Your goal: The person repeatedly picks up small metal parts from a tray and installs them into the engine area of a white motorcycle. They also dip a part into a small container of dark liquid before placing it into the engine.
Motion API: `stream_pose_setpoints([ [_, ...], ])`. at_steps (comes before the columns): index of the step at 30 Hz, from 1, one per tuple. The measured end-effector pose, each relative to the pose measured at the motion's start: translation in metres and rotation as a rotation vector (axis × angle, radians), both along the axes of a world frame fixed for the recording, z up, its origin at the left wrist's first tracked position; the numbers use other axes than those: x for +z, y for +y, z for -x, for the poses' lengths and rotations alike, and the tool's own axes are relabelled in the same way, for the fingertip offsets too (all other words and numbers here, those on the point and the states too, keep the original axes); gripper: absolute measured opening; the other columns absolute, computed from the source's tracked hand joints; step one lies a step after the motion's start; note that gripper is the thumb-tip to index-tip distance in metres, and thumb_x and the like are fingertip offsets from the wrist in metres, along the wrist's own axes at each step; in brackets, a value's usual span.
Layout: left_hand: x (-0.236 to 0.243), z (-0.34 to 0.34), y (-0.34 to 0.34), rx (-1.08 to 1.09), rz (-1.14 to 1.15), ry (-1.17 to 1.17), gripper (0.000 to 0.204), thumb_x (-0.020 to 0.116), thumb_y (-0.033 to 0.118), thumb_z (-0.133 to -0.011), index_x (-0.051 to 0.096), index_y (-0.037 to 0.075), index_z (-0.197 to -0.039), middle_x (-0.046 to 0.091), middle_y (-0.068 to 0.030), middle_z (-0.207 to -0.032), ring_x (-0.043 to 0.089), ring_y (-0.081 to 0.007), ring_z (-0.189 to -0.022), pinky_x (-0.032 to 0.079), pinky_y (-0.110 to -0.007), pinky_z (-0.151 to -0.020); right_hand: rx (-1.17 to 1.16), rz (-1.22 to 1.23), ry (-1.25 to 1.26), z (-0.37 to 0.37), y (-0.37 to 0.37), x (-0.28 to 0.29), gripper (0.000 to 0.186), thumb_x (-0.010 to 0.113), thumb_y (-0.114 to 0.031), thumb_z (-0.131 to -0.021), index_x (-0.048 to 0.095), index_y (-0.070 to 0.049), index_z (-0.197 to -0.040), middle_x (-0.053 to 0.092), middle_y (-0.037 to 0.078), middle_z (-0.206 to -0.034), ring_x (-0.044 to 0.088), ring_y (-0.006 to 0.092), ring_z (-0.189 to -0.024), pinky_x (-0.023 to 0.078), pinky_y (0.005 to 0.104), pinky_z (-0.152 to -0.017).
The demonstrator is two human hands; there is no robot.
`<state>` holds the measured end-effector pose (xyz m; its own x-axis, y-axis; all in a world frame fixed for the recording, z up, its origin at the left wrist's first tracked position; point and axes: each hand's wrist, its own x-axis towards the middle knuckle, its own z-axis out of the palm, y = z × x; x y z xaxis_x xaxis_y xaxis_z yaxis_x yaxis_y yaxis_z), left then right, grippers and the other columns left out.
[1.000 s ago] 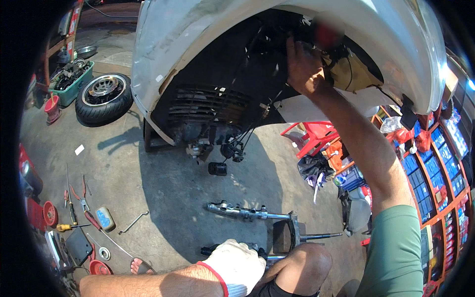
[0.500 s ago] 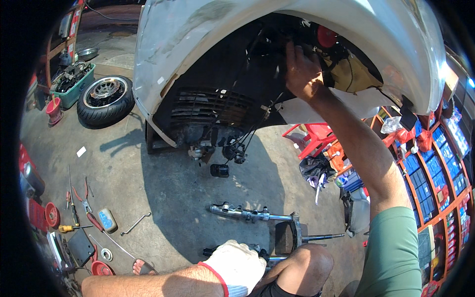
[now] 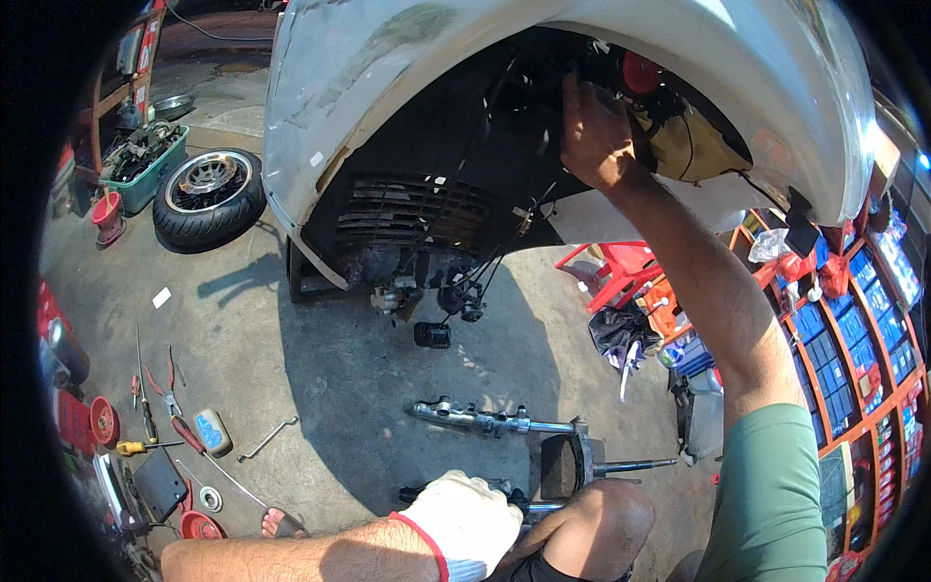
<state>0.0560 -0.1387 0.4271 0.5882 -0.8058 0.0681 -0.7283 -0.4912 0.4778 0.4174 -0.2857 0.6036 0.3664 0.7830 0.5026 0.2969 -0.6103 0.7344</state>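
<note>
My right hand (image 3: 593,141), bare, reaches up into the dark hollow under a pale, scuffed scooter front body (image 3: 388,68). One finger stretches up to dark parts there, near a round red part (image 3: 640,73); the other fingers are bent, and I see nothing held. At the bottom, my left hand (image 3: 464,519) wears a white glove with a red-edged cuff. It is closed over the near leg of a front fork (image 3: 545,506), which lies beside my knee; its fingertips are hidden. The fork's far leg (image 3: 475,417) and steering stem (image 3: 635,466) lie on the concrete.
Cables and a black block (image 3: 433,336) hang below the body. A wheel with tyre (image 3: 208,199) lies at left, beside a green bin of parts (image 3: 145,170). Pliers (image 3: 171,400), screwdrivers and a bent wrench (image 3: 267,438) are on the floor. Shelves of blue boxes (image 3: 824,359) line the right.
My right hand's fingers have bent, leaving one finger plainly stretched upward in the hollow. My left hand stays on the fork. The view has shifted very slightly.
</note>
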Motion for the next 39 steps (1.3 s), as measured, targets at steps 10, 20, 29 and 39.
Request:
stream_pose_setpoints([
  [10, -0.001, 0.001, 0.001, -0.003, -0.004, -0.009, 0.023, 0.059, 0.025, -0.091, 0.076, 0.008, -0.091, 0.076, -0.0164, -0.09, 0.073, -0.0329, -0.089, 0.055, -0.044, -0.082, 0.058, 0.021, 0.001, -0.002, 0.002, -0.012, 0.084, 0.069, -0.014, -0.085, 0.028, 0.008, -0.155, 0.057, 0.031, -0.136, 0.07, 0.0411, -0.109, 0.05, 0.0548, -0.097],
  [20, 0.0, 0.001, 0.004, -0.007, 0.01, -0.027, 0.022, 0.061, 0.024, -0.09, 0.076, 0.008, -0.089, 0.076, -0.0164, -0.09, 0.074, -0.0326, -0.088, 0.056, -0.043, -0.08, -0.077, 0.007, -0.033, 0.009, -0.003, -0.009, 0.086, 0.071, -0.015, -0.081, 0.031, 0.011, -0.153, 0.057, 0.027, -0.129, 0.061, 0.0392, -0.119, 0.048, 0.0488, -0.1],
  [29, -0.001, 0.001, 0.004, -0.007, 0.005, -0.021, 0.022, 0.06, 0.024, -0.09, 0.075, 0.008, -0.091, 0.076, -0.0157, -0.09, 0.073, -0.0323, -0.089, 0.055, -0.044, -0.081, 0.002, -0.148, 0.053, 0.0, 0.007, -0.025, 0.087, 0.068, -0.016, -0.081, 0.029, 0.014, -0.153, 0.057, 0.029, -0.131, 0.063, 0.0446, -0.114, 0.049, 0.0516, -0.099],
  [39, -0.002, -0.02, -0.002, -0.205, -0.148, 0.198, 0.034, 0.057, 0.026, -0.098, 0.069, -0.001, -0.114, 0.072, -0.0223, -0.107, 0.072, -0.0364, -0.101, 0.056, -0.047, -0.087, -0.111, -0.267, 0.228, -0.001, 0.038, -0.037, 0.096, 0.07, -0.018, -0.085, 0.017, 0.007, -0.162, 0.044, 0.032, -0.154, 0.063, 0.0418, -0.127, 0.044, 0.0548, -0.111],
])
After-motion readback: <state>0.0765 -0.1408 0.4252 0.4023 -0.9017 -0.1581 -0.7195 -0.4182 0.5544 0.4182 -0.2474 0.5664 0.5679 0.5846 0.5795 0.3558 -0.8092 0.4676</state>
